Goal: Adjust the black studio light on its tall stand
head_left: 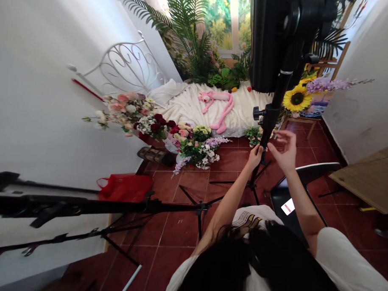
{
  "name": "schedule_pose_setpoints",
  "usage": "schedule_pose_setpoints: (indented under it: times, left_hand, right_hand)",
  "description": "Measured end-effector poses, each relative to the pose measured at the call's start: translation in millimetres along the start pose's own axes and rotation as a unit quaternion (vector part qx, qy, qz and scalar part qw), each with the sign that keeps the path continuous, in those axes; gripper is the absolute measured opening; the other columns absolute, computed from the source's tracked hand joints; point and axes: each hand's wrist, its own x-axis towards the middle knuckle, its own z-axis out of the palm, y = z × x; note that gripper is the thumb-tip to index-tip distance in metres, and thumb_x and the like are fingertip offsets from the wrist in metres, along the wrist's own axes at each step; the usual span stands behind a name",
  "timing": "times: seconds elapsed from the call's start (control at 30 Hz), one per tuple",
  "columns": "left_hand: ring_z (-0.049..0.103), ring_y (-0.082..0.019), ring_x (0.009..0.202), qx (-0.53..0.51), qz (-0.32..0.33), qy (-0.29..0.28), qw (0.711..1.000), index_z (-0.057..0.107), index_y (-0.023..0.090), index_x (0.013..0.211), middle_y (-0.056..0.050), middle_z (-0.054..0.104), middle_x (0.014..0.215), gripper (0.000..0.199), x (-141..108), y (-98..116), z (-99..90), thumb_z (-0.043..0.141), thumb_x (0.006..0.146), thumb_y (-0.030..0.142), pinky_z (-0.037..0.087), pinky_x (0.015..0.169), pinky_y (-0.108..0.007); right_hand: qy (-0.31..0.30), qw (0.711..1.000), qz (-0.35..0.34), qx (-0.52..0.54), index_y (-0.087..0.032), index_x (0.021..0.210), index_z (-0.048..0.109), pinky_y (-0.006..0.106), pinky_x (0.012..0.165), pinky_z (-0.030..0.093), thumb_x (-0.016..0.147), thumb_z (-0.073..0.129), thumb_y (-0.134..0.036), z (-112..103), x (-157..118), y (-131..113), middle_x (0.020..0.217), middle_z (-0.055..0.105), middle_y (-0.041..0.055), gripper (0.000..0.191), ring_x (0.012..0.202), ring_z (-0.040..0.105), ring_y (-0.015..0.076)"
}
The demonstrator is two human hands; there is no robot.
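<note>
A black light stand rises in front of me, with a big black lamp head at its top. My left hand is closed around the stand's pole below a clamp knob. Just right of the pole is my right hand, its fingers bent and apart, the thumb toward the pole. I see nothing held in it. The stand's tripod legs are spread on the red tiled floor.
Other black stands cross the left side. Flower bunches and a white-draped bed with a pink plush toy lie ahead. A black chair holding a phone is at right. A red bag sits left.
</note>
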Motion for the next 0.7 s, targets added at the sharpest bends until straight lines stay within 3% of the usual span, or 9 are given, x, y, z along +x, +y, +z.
schedule_pose_setpoints:
  times: [0.1,0.27,0.47,0.6,0.7]
  left_hand:
    - [0.062,-0.016,0.075,-0.016,0.009,-0.011,1.000,0.066,0.017,0.081,-0.005,0.069,0.078,0.071,0.7,-1.4,-0.2,0.052,0.071,0.086,0.050,0.078,-0.029]
    - [0.063,-0.015,0.075,-0.024,-0.008,-0.002,1.000,0.067,0.018,0.079,-0.005,0.071,0.077,0.062,-0.3,0.9,-0.9,0.058,0.075,0.079,0.050,0.078,-0.028]
    - [0.067,-0.017,0.081,-0.059,-0.042,0.015,0.997,0.070,0.017,0.078,-0.004,0.071,0.075,0.053,1.2,-2.7,-0.5,0.063,0.080,0.069,0.051,0.082,-0.028]
    - [0.070,-0.019,0.086,-0.137,-0.103,0.006,0.985,0.072,0.014,0.085,-0.005,0.073,0.075,0.064,5.4,-4.5,4.4,0.047,0.089,0.072,0.054,0.088,-0.030]
    - [0.071,-0.020,0.100,-0.185,-0.109,0.012,0.977,0.073,0.013,0.094,-0.007,0.076,0.084,0.066,6.5,-2.2,7.2,0.037,0.095,0.068,0.053,0.097,-0.031]
  right_hand:
    - [0.019,0.998,-0.042,-0.038,-0.028,0.134,0.045,0.040,0.102,0.051,0.076,0.081,-0.033,13.7,53.5,-9.6,0.128,0.058,0.0039,0.068,0.123,0.059,0.0196]
    - [-0.007,0.995,-0.026,-0.096,-0.024,0.132,0.043,0.048,0.096,0.056,0.077,0.077,-0.033,47.3,98.2,-3.5,0.115,0.065,0.0077,0.066,0.108,0.067,0.0247]
    - [0.057,0.982,-0.002,-0.177,-0.023,0.122,0.046,0.049,0.099,0.054,0.082,0.067,-0.028,63.3,93.1,8.7,0.107,0.065,0.0081,0.045,0.108,0.067,0.0264]
    - [0.087,0.977,0.023,-0.193,-0.022,0.118,0.046,0.044,0.095,0.055,0.081,0.067,-0.027,65.0,85.3,11.7,0.101,0.064,0.0073,0.043,0.103,0.066,0.0245]
    - [0.065,0.982,0.038,-0.173,-0.021,0.114,0.047,0.042,0.092,0.056,0.076,0.070,-0.027,60.1,68.7,24.9,0.095,0.064,0.0058,0.044,0.096,0.065,0.0234]
